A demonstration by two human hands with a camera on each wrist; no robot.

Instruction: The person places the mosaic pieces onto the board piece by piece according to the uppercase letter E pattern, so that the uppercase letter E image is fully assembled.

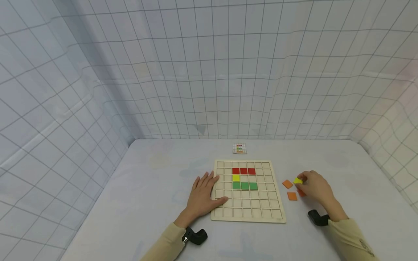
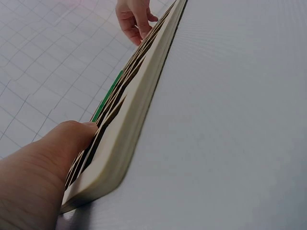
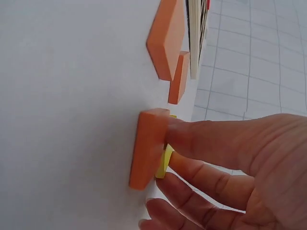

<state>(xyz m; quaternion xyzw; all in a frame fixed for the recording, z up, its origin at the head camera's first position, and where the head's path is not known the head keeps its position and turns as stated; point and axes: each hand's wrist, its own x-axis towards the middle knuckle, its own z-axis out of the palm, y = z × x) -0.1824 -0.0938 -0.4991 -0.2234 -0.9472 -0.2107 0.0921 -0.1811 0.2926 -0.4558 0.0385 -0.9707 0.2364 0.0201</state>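
A square wooden grid board lies in front of me. Along its left edge rests my left hand, fingers spread and thumb over the near-left cells. Three red tiles form a row on the board, with one yellow tile below the leftmost and three green tiles beneath that. Right of the board, my right hand pinches another yellow tile between thumb and fingers. Loose orange tiles lie around it: one to its left, one nearer me, and one partly under the hand.
Behind the board lies a small card printed with a coloured grid pattern. The white tabletop meets a checked cloth backdrop at the back, with more such cloth at both sides. Black devices are strapped to both wrists.
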